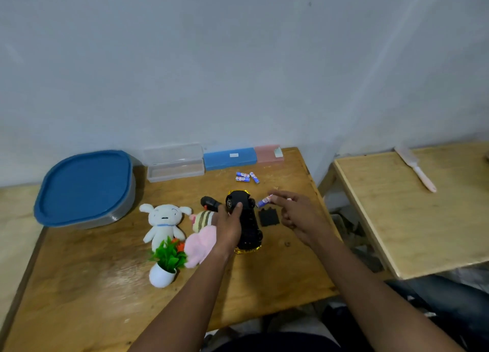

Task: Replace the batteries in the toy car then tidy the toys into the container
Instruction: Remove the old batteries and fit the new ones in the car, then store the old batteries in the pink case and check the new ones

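The black toy car (247,220) lies upside down in the middle of the wooden table (105,285), its gold body showing at both ends. My left hand (229,226) grips the car's left side, thumb by a wheel. My right hand (293,212) hovers just right of the car and pinches a blue-and-white battery (264,201) between thumb and fingertips. The black battery cover (268,216) lies on the table beside the car. Three more batteries (246,177) lie farther back. The container with a blue lid (84,187) stands at the far left.
A white plush dog (162,222), a striped plush (202,219), a pink plush (199,246) and a small potted plant (165,264) lie left of the car. A black screwdriver (210,202) rests behind them. Clear, blue and pink cases (230,157) line the wall. A second table (412,209) stands right.
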`<state>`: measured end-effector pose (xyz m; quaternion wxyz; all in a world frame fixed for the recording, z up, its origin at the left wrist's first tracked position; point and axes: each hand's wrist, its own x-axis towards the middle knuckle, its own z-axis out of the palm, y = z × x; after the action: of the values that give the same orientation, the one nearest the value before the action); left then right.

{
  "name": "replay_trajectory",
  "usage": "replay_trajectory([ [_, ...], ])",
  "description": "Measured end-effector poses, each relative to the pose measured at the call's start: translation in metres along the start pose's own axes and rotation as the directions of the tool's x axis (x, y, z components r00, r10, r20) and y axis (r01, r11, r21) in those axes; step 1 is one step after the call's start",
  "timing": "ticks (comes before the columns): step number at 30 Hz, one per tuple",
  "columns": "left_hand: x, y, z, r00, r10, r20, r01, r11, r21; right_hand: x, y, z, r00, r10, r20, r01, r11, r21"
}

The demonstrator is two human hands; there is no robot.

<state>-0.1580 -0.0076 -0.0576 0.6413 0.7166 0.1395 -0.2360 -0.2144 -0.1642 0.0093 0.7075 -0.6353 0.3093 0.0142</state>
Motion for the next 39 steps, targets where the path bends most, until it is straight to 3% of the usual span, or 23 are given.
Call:
replay_trajectory([
  [5,0.003,-0.024,0.012,0.996,0.09,0.015,-0.091,0.979,0.182,0.005,0.018,-0.005,0.954,0.298,-0.005,-0.273,0.879,0.391],
  [11,0.004,-0.033,0.029,0.991,0.125,-0.041,-0.113,0.968,0.224,0.021,0.025,-0.011,0.925,0.379,0.039,-0.354,0.819,0.452],
  [19,-0.001,-0.008,0.057,0.926,0.32,-0.2,-0.188,0.851,0.491,0.094,-0.006,-0.02,0.927,0.367,0.073,-0.372,0.925,0.083],
  [22,0.0,0.013,0.072,0.873,0.424,-0.242,-0.251,0.815,0.522,0.127,-0.016,-0.028,0.967,0.254,0.014,-0.241,0.933,-0.269],
  [25,0.016,0.044,0.09,0.85,0.471,-0.236,-0.319,0.817,0.481,0.161,-0.022,-0.032,0.999,0.02,0.04,-0.002,0.912,-0.41],
  [29,0.064,0.074,0.11,0.884,0.441,-0.152,-0.291,0.776,0.56,0.212,-0.026,-0.039,0.97,-0.206,0.126,0.235,0.686,-0.689],
  [33,0.107,0.084,0.122,0.94,0.333,-0.07,-0.222,0.757,0.615,0.254,-0.027,-0.042,0.881,-0.358,0.31,0.436,0.361,-0.824],
  [36,0.13,0.084,0.13,0.953,0.295,-0.067,-0.179,0.731,0.659,0.269,-0.026,-0.038,0.819,-0.379,0.43,0.508,0.133,-0.851],
  [39,0.144,0.082,0.138,0.951,0.291,-0.105,-0.144,0.718,0.681,0.274,-0.026,-0.039,0.785,-0.341,0.517,0.552,0.007,-0.834],
])
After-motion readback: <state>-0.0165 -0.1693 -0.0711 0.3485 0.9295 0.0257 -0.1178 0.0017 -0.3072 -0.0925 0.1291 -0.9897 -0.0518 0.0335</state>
